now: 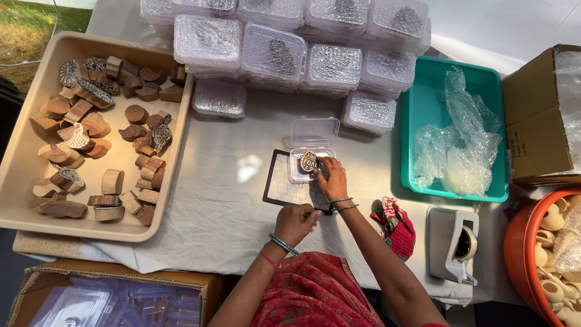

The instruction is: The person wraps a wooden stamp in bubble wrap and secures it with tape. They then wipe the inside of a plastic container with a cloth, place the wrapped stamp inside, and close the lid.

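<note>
Left hand pinches the dark-edged flat pad; right hand grips a carved wooden block over the clear plastic box.

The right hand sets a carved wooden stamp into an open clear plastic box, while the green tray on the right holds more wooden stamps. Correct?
Not quite. The head view shows the green tray holding crumpled clear plastic wrap; the wooden stamps lie in the beige tray on the left. The right hand does set a stamp into the open box.
</note>
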